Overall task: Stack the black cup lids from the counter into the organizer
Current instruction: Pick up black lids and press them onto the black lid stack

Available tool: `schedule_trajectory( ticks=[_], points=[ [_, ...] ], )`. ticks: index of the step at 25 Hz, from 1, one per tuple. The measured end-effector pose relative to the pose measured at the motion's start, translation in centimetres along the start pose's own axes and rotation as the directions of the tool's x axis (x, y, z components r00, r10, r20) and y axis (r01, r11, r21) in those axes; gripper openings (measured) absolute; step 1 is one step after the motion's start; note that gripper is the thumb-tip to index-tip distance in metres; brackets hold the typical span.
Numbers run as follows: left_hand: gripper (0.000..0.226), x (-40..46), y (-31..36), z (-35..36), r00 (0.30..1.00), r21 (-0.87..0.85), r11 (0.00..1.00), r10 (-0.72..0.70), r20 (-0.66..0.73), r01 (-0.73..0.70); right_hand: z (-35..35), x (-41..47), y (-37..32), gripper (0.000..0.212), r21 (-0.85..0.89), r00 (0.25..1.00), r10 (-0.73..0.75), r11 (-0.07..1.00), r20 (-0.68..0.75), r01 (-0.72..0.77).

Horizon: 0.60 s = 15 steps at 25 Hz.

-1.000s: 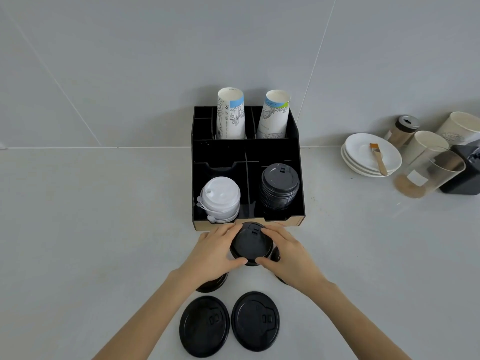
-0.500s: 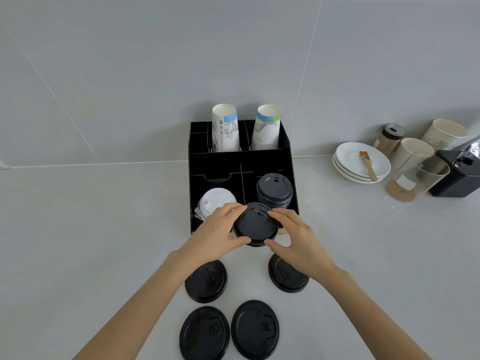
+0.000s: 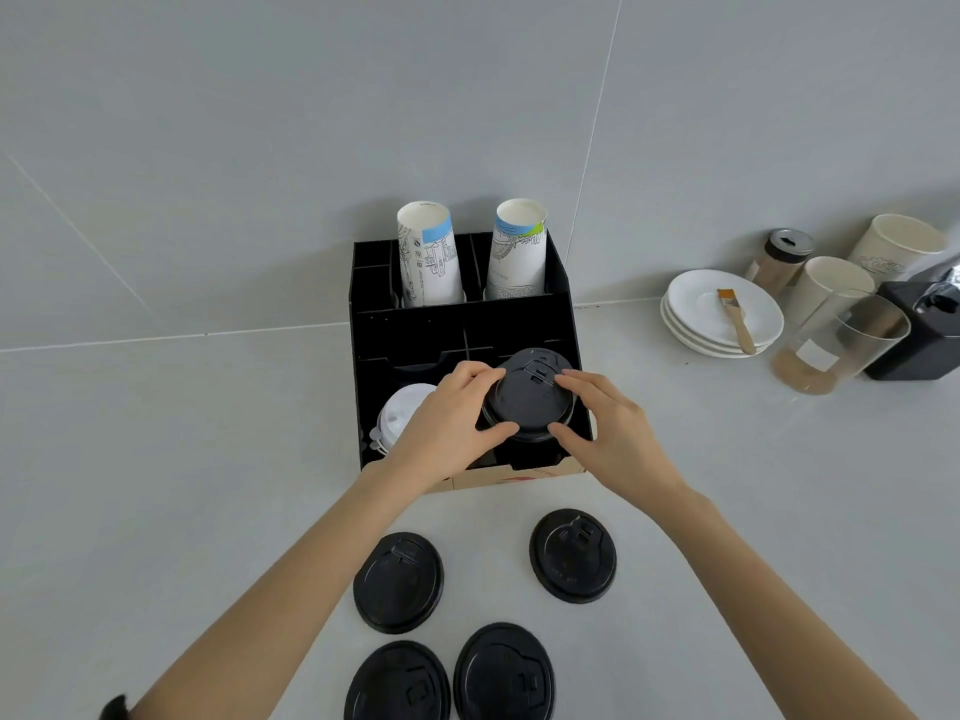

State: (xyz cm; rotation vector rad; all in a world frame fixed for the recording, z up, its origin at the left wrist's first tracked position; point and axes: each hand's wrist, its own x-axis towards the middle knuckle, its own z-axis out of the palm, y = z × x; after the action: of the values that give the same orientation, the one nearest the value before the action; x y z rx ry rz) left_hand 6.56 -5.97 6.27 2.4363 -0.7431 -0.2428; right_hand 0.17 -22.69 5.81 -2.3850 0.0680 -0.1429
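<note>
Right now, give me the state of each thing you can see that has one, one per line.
Black plastic cup lid in both hands: held level over the black lid stack.
Left hand: gripping the lid's left edge.
Right hand: gripping its right edge.
Four black lids on the grey counter: lying flat, not yet stacked.
Black organizer: holds white lids front left.
Two printed paper cups: standing in the back row.

No legible text anywhere. Two paper cups (image 3: 429, 254) (image 3: 517, 252) standing in the back compartments of the organizer (image 3: 363, 356) are showing line-art print and tiny lettering, too small to read. The cardboard strip (image 3: 519, 478) along the organizer's front edge is showing a red mark, unreadable. Embossing on the black lids (image 3: 573, 555) is blurring out.
</note>
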Motion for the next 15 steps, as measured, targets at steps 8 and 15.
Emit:
schedule_trajectory(
  ticks=[8,15],
  points=[
    [0.06,2.4,0.4,2.3,0.994,-0.015,0.997,-0.082,-0.073,0.081,-0.3,2.9,1.8,0.052,-0.081,0.997,0.02,0.997,0.074,-0.014],
    [0.058,3.6,0.5,3.9,0.976,-0.023,0.986,-0.167,-0.143,0.166,0.1,4.5,2.6,0.052,-0.141,0.992,0.025,0.99,0.124,-0.007]
  ],
)
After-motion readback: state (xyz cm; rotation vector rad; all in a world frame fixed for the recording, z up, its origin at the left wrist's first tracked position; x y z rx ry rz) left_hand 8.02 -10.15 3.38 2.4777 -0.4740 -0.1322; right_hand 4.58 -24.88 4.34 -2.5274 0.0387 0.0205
